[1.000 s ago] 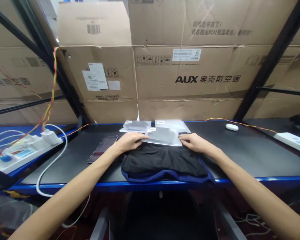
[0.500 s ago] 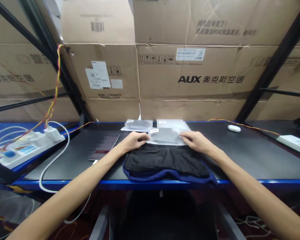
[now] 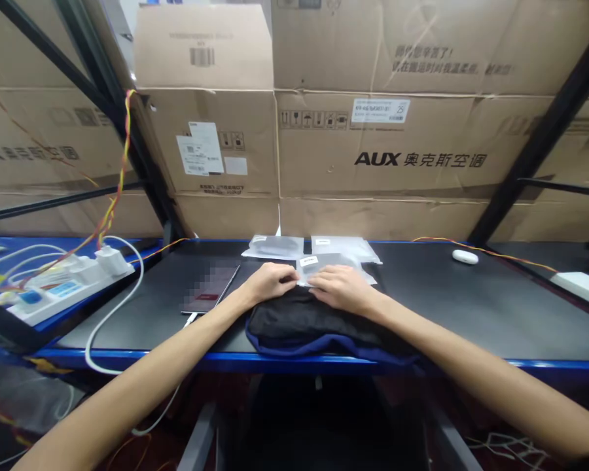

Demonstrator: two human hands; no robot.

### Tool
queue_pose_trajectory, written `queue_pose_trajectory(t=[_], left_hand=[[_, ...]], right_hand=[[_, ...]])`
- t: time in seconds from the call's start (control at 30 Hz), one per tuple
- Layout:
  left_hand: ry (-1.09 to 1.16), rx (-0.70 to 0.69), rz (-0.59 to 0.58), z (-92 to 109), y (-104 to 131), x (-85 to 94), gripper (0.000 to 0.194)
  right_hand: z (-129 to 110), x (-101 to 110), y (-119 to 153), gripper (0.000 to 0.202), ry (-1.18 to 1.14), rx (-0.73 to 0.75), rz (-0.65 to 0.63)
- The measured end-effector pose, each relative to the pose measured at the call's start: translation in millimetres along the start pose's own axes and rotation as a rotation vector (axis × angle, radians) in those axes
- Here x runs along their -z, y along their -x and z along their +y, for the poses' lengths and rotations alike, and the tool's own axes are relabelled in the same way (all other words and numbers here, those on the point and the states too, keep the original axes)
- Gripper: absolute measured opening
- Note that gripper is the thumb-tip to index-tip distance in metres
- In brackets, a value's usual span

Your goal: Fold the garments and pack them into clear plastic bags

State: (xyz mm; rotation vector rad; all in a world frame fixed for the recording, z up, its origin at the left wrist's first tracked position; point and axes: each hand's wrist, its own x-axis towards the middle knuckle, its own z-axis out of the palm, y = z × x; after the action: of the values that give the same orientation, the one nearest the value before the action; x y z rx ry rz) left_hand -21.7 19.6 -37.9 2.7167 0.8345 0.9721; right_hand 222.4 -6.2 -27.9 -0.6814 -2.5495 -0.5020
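A frosted plastic bag (image 3: 331,260) with a small white label lies on a folded black cloth with a blue border (image 3: 319,324). My left hand (image 3: 273,280) pinches the bag's near left corner between thumb and fingers. Just to its right, my right hand (image 3: 344,288) has its fingers closed at the bag's near edge and covers much of that edge. Its fingertips are close to those of the left hand. Behind lie two more frosted bags, one on the left (image 3: 277,246) and one on the right (image 3: 341,246), both labelled.
Left of the cloth lies a phone (image 3: 211,291) with a white cable plugged in. A power strip (image 3: 69,291) sits at the far left, another (image 3: 584,288) at the far right. A small white case (image 3: 464,257) rests at right. Cardboard (image 3: 373,176) walls the back.
My right hand has moved left from the bag's right side along its near edge, close to my left hand. The left hand stays at the left corner. The view has shifted slightly.
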Motion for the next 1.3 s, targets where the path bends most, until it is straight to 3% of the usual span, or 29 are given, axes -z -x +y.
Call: queue_pose_trajectory(t=[0.23,0.5,0.97,1.17,1.3], left_hand=[[-0.018,-0.014,-0.021,-0.5,-1.1,-0.7,0.010],[-0.069,-0.067,-0.007,0.3,-4.3,1.1,0.020],[-0.249,0.018,0.058,-18.6,-7.6,12.5,0.023],[-0.382,0.104,0.050,-17.7,-8.1,20.2,0.025],[-0.401,0.089,0.127,-0.5,-7.8,20.2,0.028]], right_hand=[[-11.8,-11.4,-12.2,0.029,0.149,0.017,-0.024],[0.5,0.0,9.2,0.024,0.165,0.069,0.030],[38.8,29.5,80.9,0.024,0.102,-0.236,-0.035],[39.6,27.1,84.3,0.022,0.094,-0.268,0.023],[34.7,26.5,78.7,0.025,0.119,-0.311,-0.003]])
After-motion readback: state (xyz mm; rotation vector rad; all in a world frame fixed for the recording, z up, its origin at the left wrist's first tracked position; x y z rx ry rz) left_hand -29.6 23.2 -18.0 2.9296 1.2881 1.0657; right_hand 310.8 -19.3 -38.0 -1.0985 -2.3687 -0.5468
